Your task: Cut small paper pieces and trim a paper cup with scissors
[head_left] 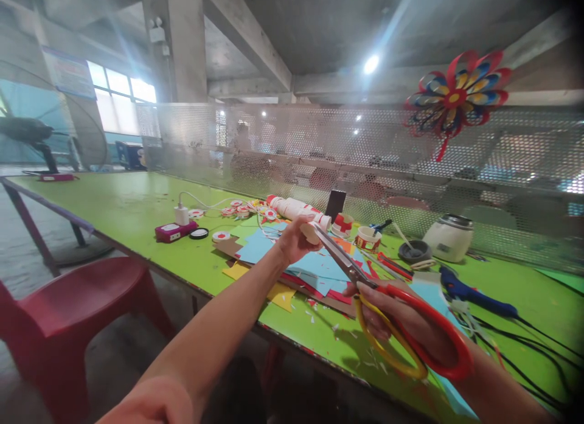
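My left hand (295, 240) is closed around a small pale piece of card (311, 232), held above the green table (137, 205). My right hand (401, 320) grips scissors (365, 278) with red and yellow handle loops; the blades point up and left, their tips at the card in my left hand. Below both hands lies a pile of blue, yellow and red paper sheets (314, 269).
A white power adapter on a pink box (176, 228), tape rolls (368, 236), a blue glue gun (469, 293) with black cables, a white pot (449, 236) and small paper rosettes (237, 210) sit on the table. A red chair (77, 314) stands at left. A paper flower (456, 98) hangs on the mesh screen.
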The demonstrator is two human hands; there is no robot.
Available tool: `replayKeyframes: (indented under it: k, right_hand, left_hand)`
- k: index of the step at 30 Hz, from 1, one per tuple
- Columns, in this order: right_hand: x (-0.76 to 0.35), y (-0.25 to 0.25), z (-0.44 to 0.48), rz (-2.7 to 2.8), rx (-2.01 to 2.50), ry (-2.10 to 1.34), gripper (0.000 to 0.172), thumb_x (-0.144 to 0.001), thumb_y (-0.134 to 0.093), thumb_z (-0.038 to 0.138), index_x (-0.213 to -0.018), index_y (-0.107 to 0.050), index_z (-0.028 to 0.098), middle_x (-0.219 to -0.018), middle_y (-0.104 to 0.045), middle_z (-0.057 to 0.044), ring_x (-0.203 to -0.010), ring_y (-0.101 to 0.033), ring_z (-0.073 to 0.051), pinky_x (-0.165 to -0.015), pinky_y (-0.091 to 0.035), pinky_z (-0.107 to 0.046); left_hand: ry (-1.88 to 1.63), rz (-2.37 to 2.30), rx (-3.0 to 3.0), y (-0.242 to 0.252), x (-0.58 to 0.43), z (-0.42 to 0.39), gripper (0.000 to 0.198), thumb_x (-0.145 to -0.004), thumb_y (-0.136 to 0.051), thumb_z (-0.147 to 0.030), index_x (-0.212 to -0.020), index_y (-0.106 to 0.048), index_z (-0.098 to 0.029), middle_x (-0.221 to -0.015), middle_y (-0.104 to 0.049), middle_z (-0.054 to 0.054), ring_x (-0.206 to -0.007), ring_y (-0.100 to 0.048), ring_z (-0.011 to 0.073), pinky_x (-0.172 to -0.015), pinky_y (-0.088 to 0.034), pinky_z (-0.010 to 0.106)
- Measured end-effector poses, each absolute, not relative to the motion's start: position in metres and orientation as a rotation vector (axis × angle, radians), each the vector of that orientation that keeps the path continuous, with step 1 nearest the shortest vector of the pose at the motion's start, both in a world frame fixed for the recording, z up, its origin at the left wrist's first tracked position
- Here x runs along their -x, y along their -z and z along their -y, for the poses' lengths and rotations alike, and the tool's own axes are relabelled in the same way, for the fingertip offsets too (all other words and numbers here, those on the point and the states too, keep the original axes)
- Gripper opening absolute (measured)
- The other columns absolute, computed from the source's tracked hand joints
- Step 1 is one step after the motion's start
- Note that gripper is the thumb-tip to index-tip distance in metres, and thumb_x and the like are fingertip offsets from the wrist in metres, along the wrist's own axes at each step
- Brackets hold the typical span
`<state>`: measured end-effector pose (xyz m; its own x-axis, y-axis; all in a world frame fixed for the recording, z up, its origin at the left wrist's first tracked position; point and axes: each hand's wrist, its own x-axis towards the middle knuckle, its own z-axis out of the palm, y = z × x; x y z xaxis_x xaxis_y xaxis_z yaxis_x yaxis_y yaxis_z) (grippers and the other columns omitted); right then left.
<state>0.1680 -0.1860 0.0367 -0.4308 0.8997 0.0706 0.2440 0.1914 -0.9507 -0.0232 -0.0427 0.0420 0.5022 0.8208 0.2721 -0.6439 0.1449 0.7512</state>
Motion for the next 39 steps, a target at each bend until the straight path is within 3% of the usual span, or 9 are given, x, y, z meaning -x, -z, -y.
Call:
replayKeyframes:
  k: [19,26,33,39]
  right_hand:
    - [-0.1701,-0.0367,0.1862,1.863,1.216,-1.092,0.057,-0.092,-0.044,0.048,-0.043,-0.048,0.018,-0.044,-0.044,0.004,-0.042,-0.041,-0.007,-0.048,-0.036,-0.023]
    - [-0.1676,-0.0414,0.1885,1.895,1.229,-0.999,0.044,-0.091,-0.046,0.047,-0.062,-0.06,0.017,-0.041,-0.042,0.006,-0.038,-0.04,-0.008,-0.047,-0.033,-0.024]
    - [-0.1691,-0.0432,0.1885,1.915,1.141,-1.067,0.053,-0.092,-0.045,0.045,-0.046,-0.047,0.019,-0.046,-0.047,0.002,-0.05,-0.047,-0.01,-0.056,-0.039,-0.026]
    - [-0.1663,-0.0409,0.189,1.81,1.147,-1.199,0.038,-0.091,-0.045,0.048,-0.076,-0.06,0.016,-0.049,-0.048,0.004,-0.045,-0.044,-0.008,-0.048,-0.037,-0.023]
  left_hand:
    - [-1.079,-0.249,-0.923,-0.0405,0.0223,0.0434,0.02,-0.069,-0.057,-0.033,-0.067,-0.055,-0.013,-0.058,-0.059,0.003,-0.049,-0.054,0.0128,-0.044,-0.039,0.023]
    - [-1.081,-0.26,-0.916,-0.0415,0.0218,0.0441,0.018,-0.07,-0.057,-0.031,-0.067,-0.055,-0.013,-0.057,-0.059,0.003,-0.048,-0.054,0.0124,-0.042,-0.038,0.023]
    - [-1.096,-0.257,-0.904,-0.0418,0.0218,0.0428,0.018,-0.069,-0.058,-0.031,-0.066,-0.053,-0.014,-0.057,-0.057,0.0,-0.047,-0.052,0.0106,-0.044,-0.039,0.022]
    - [-1.079,-0.278,-0.921,-0.0408,0.0215,0.0435,0.019,-0.068,-0.059,-0.032,-0.067,-0.054,-0.013,-0.055,-0.058,0.002,-0.045,-0.053,0.0121,-0.041,-0.037,0.022]
